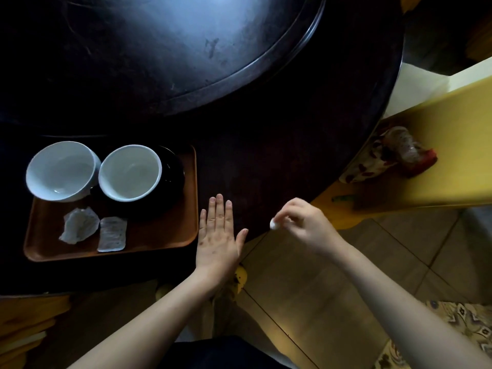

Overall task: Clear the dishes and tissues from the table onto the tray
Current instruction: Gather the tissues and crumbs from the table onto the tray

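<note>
Single head-worn view, looking steeply down, close over dark table [266,161] edge

A large round table [266,161] of very dark wood fills the upper and middle part of the view. On it, toward 12 o'clock, sits a big round turning plate [165,49] with a raised rim, and a pale bluish light reflects on its top. At 3 o'clock stands a yellow bench [431,155], and on its seat lies a crumpled cloth [383,158] with red marks. Toward 5 o'clock the floor [332,288] is of beige tiles with dark joints. In the corner at 5 o'clock shows a patterned fabric [463,323] in cream and dark colours. At 8 o'clock some wooden slats [29,323] are seen, quite dim.
</note>
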Available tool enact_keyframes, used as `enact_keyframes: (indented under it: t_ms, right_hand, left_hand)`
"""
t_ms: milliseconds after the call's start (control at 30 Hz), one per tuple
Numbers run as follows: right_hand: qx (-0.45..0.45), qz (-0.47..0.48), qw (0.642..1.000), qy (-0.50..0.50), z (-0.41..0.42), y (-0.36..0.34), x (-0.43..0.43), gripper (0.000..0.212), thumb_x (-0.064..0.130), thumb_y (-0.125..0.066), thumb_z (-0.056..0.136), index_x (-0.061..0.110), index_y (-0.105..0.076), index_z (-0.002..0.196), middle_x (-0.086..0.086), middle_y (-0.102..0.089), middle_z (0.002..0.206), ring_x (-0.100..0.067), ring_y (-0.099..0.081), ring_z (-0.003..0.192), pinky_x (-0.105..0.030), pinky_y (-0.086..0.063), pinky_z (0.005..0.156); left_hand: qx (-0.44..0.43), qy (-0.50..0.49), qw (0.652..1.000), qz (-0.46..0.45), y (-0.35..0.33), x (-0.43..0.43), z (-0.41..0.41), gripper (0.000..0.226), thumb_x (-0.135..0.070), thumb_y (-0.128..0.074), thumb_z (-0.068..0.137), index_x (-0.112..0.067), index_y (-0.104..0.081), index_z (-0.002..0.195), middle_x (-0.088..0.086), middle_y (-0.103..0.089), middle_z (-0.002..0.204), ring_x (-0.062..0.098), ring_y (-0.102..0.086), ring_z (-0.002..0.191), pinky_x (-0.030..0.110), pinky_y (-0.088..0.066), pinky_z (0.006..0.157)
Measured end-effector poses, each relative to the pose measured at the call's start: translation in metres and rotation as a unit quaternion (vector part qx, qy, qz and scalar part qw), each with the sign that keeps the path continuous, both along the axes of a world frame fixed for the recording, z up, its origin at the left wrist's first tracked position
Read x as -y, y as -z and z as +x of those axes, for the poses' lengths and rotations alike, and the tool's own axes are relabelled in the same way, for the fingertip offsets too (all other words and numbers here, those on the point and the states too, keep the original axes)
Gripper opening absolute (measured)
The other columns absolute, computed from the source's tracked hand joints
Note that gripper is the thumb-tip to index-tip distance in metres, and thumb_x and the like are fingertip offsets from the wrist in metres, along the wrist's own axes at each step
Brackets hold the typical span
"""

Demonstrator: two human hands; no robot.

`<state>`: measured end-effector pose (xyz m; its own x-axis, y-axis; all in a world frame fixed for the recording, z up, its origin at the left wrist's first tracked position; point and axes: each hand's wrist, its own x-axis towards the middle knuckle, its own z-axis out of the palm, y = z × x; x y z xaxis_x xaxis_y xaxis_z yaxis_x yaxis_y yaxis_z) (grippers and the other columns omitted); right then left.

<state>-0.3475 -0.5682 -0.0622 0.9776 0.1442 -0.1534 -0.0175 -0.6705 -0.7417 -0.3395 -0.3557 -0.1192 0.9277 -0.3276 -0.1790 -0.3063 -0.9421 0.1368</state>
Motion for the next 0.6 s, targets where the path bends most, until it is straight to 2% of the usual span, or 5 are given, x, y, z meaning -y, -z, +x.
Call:
enact_keyframes:
  t_ms: [167, 300, 400, 500, 600]
  right_hand:
    - [-0.082, 0.063, 0.975, 0.197, 0.019, -0.002, -0.015, 0.012, 0.014, -0.062, 0.086, 0.022, -0.068, 0.091, 0.0, -0.066, 0.099, -0.01, -0.062, 0.092, -0.018, -0.05, 0.077]
    - [-0.107, 0.074, 0.971, 0.202, 0.037, -0.008, -0.043, 0.012, 0.014, -0.063, 0.085, 0.015, -0.07, 0.095, -0.003, -0.07, 0.094, -0.015, -0.065, 0.088, -0.023, -0.053, 0.075]
    - [-0.1, 0.078, 0.972, 0.196, 0.049, -0.017, -0.069, 0.015, 0.017, -0.065, 0.084, 0.014, -0.068, 0.099, 0.0, -0.069, 0.09, -0.014, -0.066, 0.085, -0.027, -0.055, 0.077]
    - [-0.091, 0.075, 0.976, 0.185, 0.057, -0.026, -0.098, 0.014, 0.021, -0.066, 0.084, 0.016, -0.065, 0.097, 0.01, -0.062, 0.079, -0.003, -0.061, 0.074, -0.014, -0.045, 0.063]
    - [-0.099, 0.096, 0.978, 0.158, 0.057, -0.031, -0.132, 0.011, 0.026, -0.07, 0.081, 0.02, -0.064, 0.088, 0.009, -0.063, 0.073, -0.004, -0.063, 0.07, -0.018, -0.048, 0.063]
  left_hand:
    - [-0.037, -0.014, 0.999, 0.026, -0.025, 0.005, 0.006, 0.071, -0.048, -0.037, 0.087, -0.002, -0.03, 0.141, 0.021, -0.025, 0.151, 0.031, -0.023, 0.141, 0.043, -0.023, 0.115]
    - [-0.067, 0.016, 0.997, 0.025, -0.054, 0.003, 0.024, 0.065, -0.034, -0.039, 0.094, -0.007, -0.013, 0.146, 0.016, -0.008, 0.157, 0.029, -0.007, 0.145, 0.038, -0.015, 0.116]
    - [-0.047, 0.065, 0.997, -0.012, -0.062, -0.021, 0.026, 0.054, -0.019, -0.05, 0.089, -0.005, -0.034, 0.139, 0.02, -0.025, 0.152, 0.031, -0.021, 0.142, 0.036, -0.025, 0.113]
    - [-0.003, 0.092, 0.994, -0.063, -0.053, -0.061, 0.017, 0.047, -0.004, -0.071, 0.069, -0.003, -0.061, 0.115, 0.021, -0.06, 0.124, 0.034, -0.058, 0.115, 0.038, -0.051, 0.094]
    - [0.035, 0.084, 0.991, -0.102, -0.054, -0.108, 0.006, 0.034, -0.01, -0.055, 0.075, -0.004, -0.066, 0.107, 0.014, -0.069, 0.105, 0.028, -0.067, 0.094, 0.034, -0.057, 0.079]
